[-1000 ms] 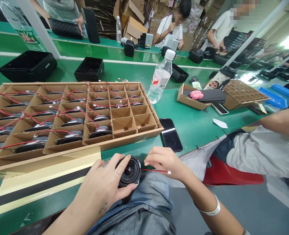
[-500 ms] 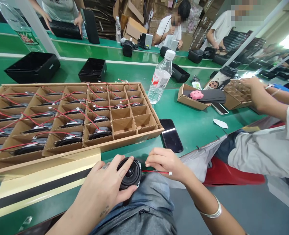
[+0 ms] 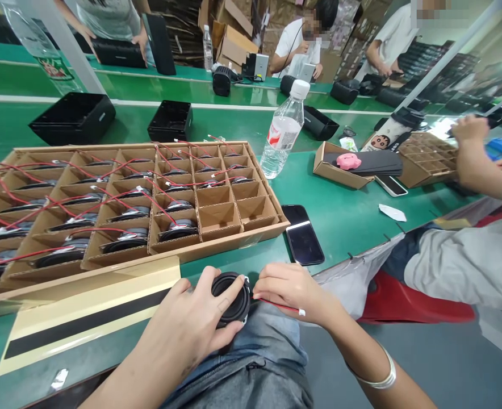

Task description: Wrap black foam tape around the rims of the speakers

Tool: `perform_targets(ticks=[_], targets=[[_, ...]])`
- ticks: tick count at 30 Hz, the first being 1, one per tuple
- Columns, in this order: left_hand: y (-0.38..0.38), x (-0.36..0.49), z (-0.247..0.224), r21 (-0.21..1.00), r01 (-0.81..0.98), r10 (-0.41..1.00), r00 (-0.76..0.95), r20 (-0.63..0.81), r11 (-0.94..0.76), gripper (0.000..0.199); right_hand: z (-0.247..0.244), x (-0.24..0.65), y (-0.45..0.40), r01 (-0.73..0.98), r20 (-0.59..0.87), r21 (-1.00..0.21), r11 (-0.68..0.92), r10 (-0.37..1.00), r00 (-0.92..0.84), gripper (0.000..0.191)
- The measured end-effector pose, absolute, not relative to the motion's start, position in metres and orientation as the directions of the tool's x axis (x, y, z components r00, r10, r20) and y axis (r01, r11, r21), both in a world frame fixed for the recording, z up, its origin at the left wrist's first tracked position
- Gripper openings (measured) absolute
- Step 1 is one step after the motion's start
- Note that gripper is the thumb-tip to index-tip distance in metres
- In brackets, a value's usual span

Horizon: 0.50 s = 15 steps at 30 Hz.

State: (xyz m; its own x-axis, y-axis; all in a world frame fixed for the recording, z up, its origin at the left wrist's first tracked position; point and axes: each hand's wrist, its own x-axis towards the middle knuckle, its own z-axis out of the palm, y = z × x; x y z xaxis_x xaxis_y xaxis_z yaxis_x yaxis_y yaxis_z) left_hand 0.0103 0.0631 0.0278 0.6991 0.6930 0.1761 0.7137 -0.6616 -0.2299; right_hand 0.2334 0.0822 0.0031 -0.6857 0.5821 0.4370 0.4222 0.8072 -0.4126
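My left hand grips a round black speaker by its rim, above my lap at the table's front edge. At the speaker's right side, my right hand has its fingers pressed together near the rim; a black strip shows close to the fingertips, but what they pinch is partly hidden. A red wire with a white plug runs from there, under the right fingers. Beyond my hands stands a divided cardboard box with speakers in most cells, their red wires lying across the dividers.
A sheet of yellow backing paper with one black strip lies before the box. To the right are a phone, a water bottle and a small carton. Black housings stand behind. A co-worker's arm reaches in at right.
My right hand has closed in on the speaker's right edge, and the speaker has tilted a little in my left hand. The whole view has shifted slightly.
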Motion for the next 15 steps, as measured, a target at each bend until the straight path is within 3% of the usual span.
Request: perform_targets(ticks=[6,12,15], targets=[[0.056,0.017,0.037,-0.241,0.718,0.726,0.684,0.070,-0.653,0.052,0.006,0.227,0.080,0.467,0.462,-0.320,0.824,0.566,-0.683,0.026],[0.052,0.015,0.037,-0.018,0.775,0.772,0.627,-0.102,-0.631,0.051,0.006,0.227,0.078,0.462,0.441,-0.301,0.835,0.551,-0.709,0.026],[0.047,0.017,0.035,0.056,0.798,0.787,0.601,-0.138,-0.600,0.052,-0.006,0.227,0.072,0.420,0.524,-0.345,0.839,0.544,-0.656,0.025]])
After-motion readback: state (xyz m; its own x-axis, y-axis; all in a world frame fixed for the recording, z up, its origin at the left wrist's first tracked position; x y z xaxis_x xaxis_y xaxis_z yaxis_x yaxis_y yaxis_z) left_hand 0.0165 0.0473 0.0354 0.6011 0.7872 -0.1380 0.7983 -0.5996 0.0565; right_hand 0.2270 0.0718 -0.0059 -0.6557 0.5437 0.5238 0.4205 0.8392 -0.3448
